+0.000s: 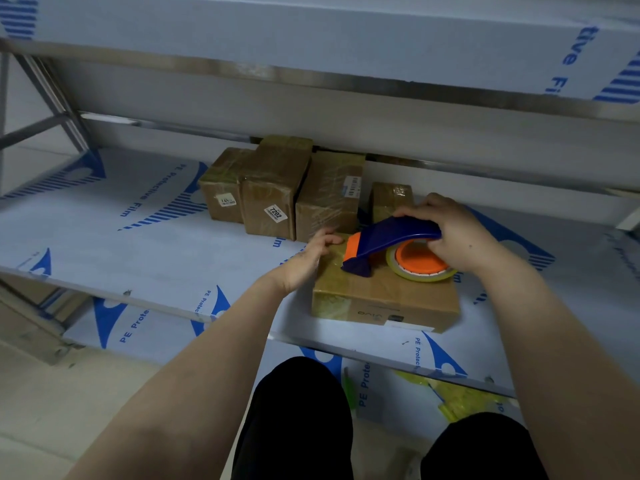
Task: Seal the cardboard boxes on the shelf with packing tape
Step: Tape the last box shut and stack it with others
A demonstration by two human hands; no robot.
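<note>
A flat cardboard box (388,299) lies near the front edge of the film-covered shelf (138,237). On top of it sits a blue and orange tape dispenser (391,242) with a roll of clear tape (420,263). My right hand (457,233) grips the dispenser's blue handle from above. My left hand (311,258) rests on the box's far left corner, fingers curled over its edge. Yellowish tape shows on the box's left end.
Several taped cardboard boxes (277,192) stand in a cluster at the back of the shelf, with a smaller one (391,199) behind the dispenser. An upper shelf (346,39) hangs overhead. Crumpled yellow tape scraps (457,396) lie on the lower shelf by my knees.
</note>
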